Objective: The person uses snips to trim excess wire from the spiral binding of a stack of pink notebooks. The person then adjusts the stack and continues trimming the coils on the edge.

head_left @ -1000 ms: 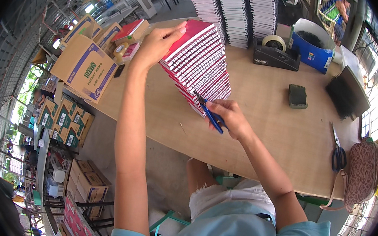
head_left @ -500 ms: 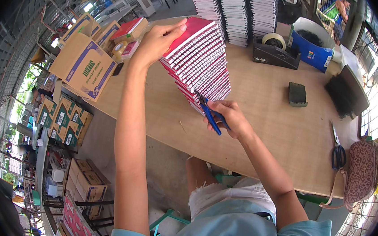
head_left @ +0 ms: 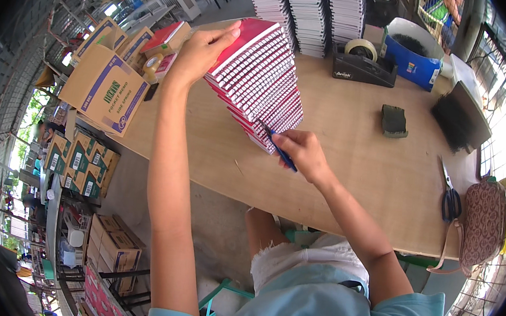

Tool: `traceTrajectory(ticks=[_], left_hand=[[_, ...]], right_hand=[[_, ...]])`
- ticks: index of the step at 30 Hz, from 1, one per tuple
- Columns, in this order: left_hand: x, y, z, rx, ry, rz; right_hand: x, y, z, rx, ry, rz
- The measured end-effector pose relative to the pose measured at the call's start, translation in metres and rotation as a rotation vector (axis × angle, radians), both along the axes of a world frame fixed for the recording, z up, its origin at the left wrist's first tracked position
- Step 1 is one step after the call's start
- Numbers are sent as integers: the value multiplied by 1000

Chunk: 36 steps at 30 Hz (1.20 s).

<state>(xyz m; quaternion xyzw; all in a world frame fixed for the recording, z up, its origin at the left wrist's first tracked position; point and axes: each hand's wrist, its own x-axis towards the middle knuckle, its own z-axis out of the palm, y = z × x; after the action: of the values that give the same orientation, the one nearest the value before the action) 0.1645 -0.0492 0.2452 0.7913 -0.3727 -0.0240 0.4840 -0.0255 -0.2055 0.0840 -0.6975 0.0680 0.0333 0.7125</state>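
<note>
A tall stack of red-covered spiral notebooks [head_left: 260,77] stands on the table before me, its white wire bindings facing me. My left hand [head_left: 199,54] grips the stack at its top left edge, fingers over the upper cover; part of the grip is hidden. Low on the binding side, my right hand [head_left: 303,153] is closed around blue-handled wire cutters [head_left: 287,158]. Their dark jaws touch or nearly touch the coils, and the handles look squeezed together. Exactly which wire lies between the jaws is too small to tell.
Behind stand more notebook stacks [head_left: 305,18], a black tape dispenser [head_left: 363,68] and a blue bin [head_left: 412,60]. To the right lie a dark block [head_left: 394,121], a brush [head_left: 461,119], scissors [head_left: 450,202] and a patterned pouch [head_left: 483,226]. Cardboard boxes [head_left: 105,88] sit at the left.
The cutter handles have closed together in my right hand, with the jaws still at the coils. My left hand stays on the stack. The whole view has shifted slightly.
</note>
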Motion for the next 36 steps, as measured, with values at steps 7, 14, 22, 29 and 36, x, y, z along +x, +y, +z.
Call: traceTrajectory(ticks=[7, 14, 22, 29, 36], left_hand=[[-2, 1, 2, 18, -13, 14], [-4, 0, 3, 36, -44, 15], [-1, 1, 4, 116, -98, 15], [-3, 0, 4, 80, -95, 2], [-4, 0, 5, 104, -83, 39]], right_hand=[[-8, 12, -15, -472, -653, -342], [-8, 17, -20, -452, -476, -219], [-9, 13, -30, -438, -570, -319], [-9, 12, -28, -616, -579, -327], [-3, 1, -22, 98, -5, -13]])
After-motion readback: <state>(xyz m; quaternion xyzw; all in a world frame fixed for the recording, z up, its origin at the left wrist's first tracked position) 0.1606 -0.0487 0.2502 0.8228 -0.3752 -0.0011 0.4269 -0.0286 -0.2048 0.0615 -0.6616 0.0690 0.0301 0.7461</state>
